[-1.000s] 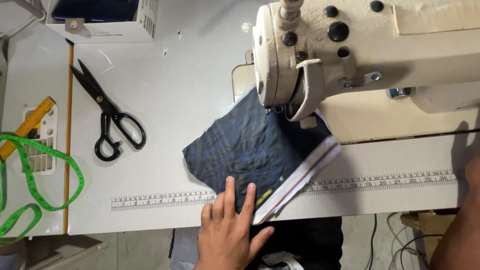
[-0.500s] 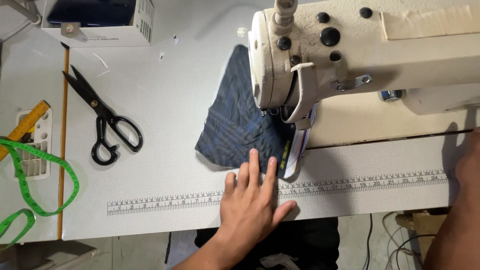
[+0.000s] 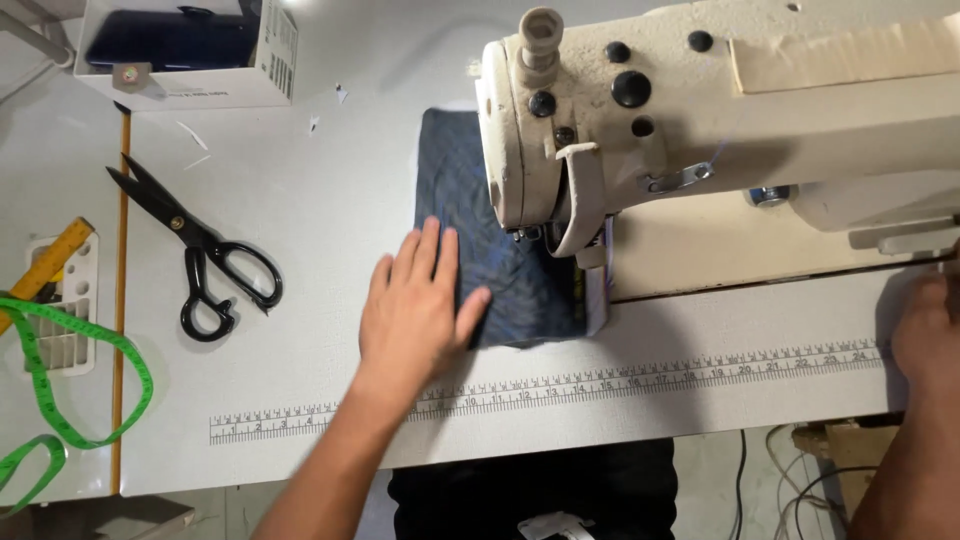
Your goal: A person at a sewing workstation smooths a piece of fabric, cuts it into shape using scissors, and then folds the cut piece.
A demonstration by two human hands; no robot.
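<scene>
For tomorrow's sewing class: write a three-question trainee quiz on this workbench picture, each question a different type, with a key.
1. True or false: the left hand lies flat on the dark fabric.
2. What lies on the table left of that hand? A) black scissors B) a hammer C) a steam iron
3. Fill in: the fabric runs under the head of the cream ______ machine.

Key: 1 true; 2 A; 3 sewing. The right hand rests at the table's right edge; whether it grips anything is unclear.
</scene>
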